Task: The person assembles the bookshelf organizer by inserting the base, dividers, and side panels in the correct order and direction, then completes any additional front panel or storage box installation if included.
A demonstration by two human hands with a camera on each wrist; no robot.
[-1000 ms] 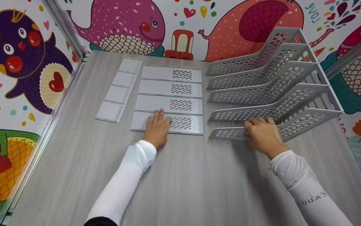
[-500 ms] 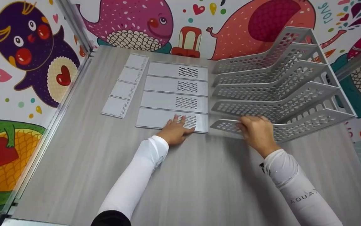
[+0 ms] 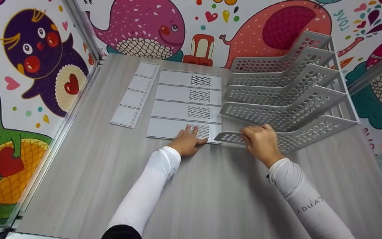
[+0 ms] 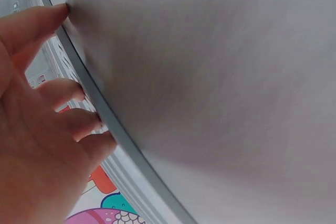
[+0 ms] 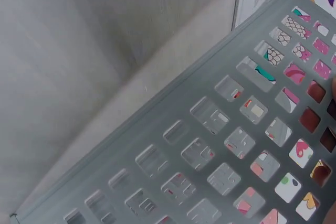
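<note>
My left hand (image 3: 187, 142) rests with spread fingers on the nearest section of a flat grey panel (image 3: 167, 127) that has slotted patches. In the left wrist view, the fingertips (image 4: 90, 121) lie along the panel's near edge. To the right stands a grey perforated file rack (image 3: 314, 132) with several tall dividers. My right hand (image 3: 260, 142) grips the top edge of its nearest divider, whose low front end overlaps the panel's near right corner in the head view. The right wrist view shows the divider (image 5: 210, 129) close up, the right hand mostly out of frame.
A narrow grey strip (image 3: 129, 101) of joined sections lies left of the panel on the wood-grain table (image 3: 211, 199). Cartoon-printed walls (image 3: 147, 30) rise at the back and sides. A metal rail (image 3: 78, 89) runs along the left edge.
The file rack has slid left towards the panel with my right hand gripping it. My left hand has shifted right along the panel's near section, and its fingers have spread.
</note>
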